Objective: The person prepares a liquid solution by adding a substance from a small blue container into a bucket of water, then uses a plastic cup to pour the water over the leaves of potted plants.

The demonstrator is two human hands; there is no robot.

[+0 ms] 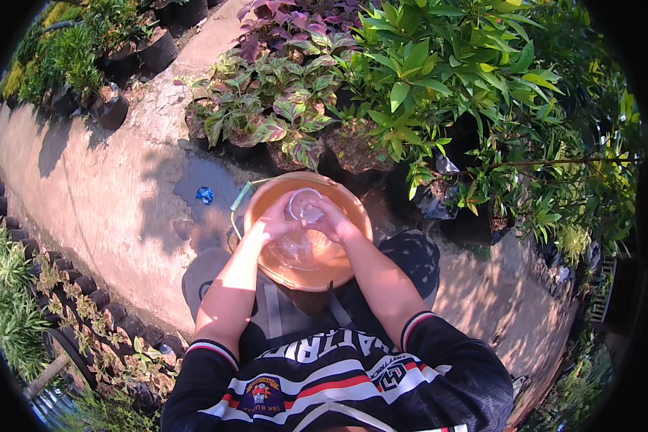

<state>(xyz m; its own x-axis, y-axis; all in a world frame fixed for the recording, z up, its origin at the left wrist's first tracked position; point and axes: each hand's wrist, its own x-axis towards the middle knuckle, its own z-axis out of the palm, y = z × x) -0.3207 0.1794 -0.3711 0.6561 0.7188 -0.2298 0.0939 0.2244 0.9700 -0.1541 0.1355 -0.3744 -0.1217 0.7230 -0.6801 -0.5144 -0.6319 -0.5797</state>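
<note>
An orange plastic bucket (309,282) with a green-gripped handle (242,196) stands on the ground between my knees. Over its mouth, both hands hold a clear plastic cup (305,205). My left hand (276,218) grips the cup from the left side, and my right hand (329,218) has its fingers around the right side. Below them, inside the bucket, something clear and shiny (294,249) shows; whether it is water or more clear plastic, I cannot tell.
Potted coleus plants (289,119) in black bags stand just beyond the bucket, with leafy green shrubs (410,70) to the right. A crumpled blue wrapper (204,195) lies on a wet patch of concrete (194,170). Rows of potted plants (92,286) line the path's left edge.
</note>
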